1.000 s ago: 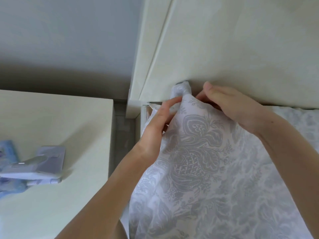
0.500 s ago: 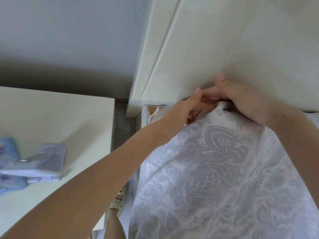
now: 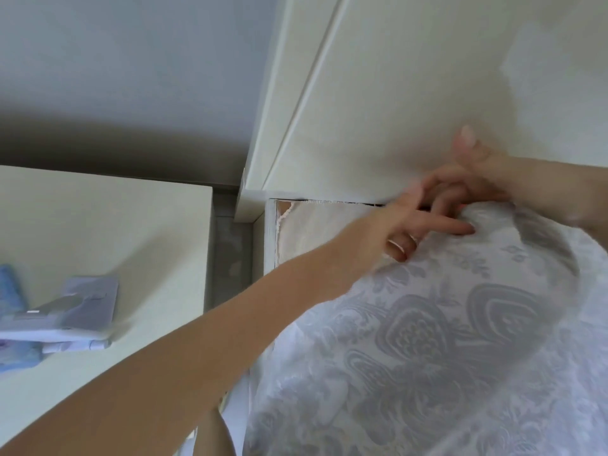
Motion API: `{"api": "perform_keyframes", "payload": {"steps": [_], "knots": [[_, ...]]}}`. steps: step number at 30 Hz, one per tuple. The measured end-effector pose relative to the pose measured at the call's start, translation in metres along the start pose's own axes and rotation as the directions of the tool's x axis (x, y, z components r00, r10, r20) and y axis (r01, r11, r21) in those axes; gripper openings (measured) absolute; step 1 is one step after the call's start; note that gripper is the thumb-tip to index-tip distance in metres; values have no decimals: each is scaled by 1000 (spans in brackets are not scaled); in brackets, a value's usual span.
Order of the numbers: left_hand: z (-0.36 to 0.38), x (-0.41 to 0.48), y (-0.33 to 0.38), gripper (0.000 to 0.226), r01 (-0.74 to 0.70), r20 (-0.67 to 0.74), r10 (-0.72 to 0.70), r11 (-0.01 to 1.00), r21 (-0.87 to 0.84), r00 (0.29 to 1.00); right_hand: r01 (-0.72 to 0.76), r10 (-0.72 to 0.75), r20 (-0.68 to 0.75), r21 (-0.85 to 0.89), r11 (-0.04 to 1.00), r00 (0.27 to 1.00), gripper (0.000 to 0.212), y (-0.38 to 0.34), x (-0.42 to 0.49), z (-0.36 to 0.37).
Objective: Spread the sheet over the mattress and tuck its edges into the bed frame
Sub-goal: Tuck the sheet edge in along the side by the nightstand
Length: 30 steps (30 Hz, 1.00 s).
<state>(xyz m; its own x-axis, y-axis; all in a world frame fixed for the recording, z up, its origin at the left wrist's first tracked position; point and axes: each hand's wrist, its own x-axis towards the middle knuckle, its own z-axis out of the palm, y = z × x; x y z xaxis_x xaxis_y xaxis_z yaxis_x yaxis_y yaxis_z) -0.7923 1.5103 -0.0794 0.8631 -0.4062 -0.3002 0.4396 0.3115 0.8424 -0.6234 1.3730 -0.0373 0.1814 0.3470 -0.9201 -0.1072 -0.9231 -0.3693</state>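
Note:
The white sheet (image 3: 444, 340) with a grey floral pattern lies bunched over the mattress, its top edge humped up against the cream headboard (image 3: 394, 93). The mattress's bare cream corner (image 3: 322, 225) shows to the left of the sheet. My right hand (image 3: 473, 179) is at the gap below the headboard, thumb pointing up, fingers curled on the sheet's top edge. My left hand (image 3: 424, 225) reaches in from the lower left, blurred, with its index finger straight on the sheet beside the right hand. The fingertips in the gap are hidden.
A cream nightstand (image 3: 115, 225) stands left of the bed, across a narrow gap. A pale lilac phone stand (image 3: 75, 307) and blue items (image 3: 13, 324) lie on it. A grey wall (image 3: 131, 77) rises behind.
Both hands and the sheet's corner have moved right along the headboard, uncovering the mattress corner. My left hand has loosened from pinching the sheet to a straight finger on it.

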Motion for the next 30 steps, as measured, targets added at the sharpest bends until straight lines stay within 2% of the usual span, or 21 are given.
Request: {"api": "perform_keyframes", "payload": {"steps": [2,4,5,7,9,10,11,13,15,16,18,20,25,28,30], "knots": [[-26,-15,-15,77,24,-24,-29,978,-205,999,-4,2,-40,-54,999,999,97,-19,5,16],[-54,-23,-32,77,109,-58,-140,922,-372,988,-45,31,-109,-130,990,994,98,-46,14,38],[-66,-24,-41,77,148,-104,-205,905,-398,973,-70,41,-156,-184,980,987,99,-59,19,48],[-85,-26,-55,75,221,-309,-304,936,-275,901,-118,44,-234,-313,942,971,101,-75,28,64],[-97,-32,-67,75,333,-520,-307,942,-47,797,-151,49,-270,-369,917,962,100,-79,33,72],[-101,-36,-72,78,389,-555,-326,921,-3,766,-151,46,-278,-370,917,959,99,-80,33,73],[-103,-37,-77,82,429,-526,-381,903,-33,761,-146,38,-284,-370,918,958,100,-80,32,73],[-99,-34,-87,90,453,-309,-501,865,-215,808,-125,22,-264,-378,918,964,104,-81,30,73],[-82,-17,-93,90,428,-93,-497,815,-390,863,-119,30,-240,-364,924,970,105,-81,24,70],[-72,-6,-93,88,407,-49,-478,792,-455,877,-121,35,-242,-347,930,970,104,-81,20,69],[-61,12,-89,86,369,-33,-452,766,-526,891,-111,30,-255,-310,944,967,102,-79,14,68],[-67,20,-87,87,370,-30,-450,770,-519,893,-96,19,-257,-289,952,966,102,-78,13,70],[-97,15,-82,77,378,-169,-436,879,-291,884,-157,66,-287,-305,939,956,109,-81,29,80],[-100,0,-67,69,312,-234,-389,899,-307,891,-141,53,-276,-310,940,960,114,-82,36,83],[-98,-10,-60,67,208,-256,-305,915,-345,917,-143,53,-295,-292,946,954,108,-80,36,83]]}}
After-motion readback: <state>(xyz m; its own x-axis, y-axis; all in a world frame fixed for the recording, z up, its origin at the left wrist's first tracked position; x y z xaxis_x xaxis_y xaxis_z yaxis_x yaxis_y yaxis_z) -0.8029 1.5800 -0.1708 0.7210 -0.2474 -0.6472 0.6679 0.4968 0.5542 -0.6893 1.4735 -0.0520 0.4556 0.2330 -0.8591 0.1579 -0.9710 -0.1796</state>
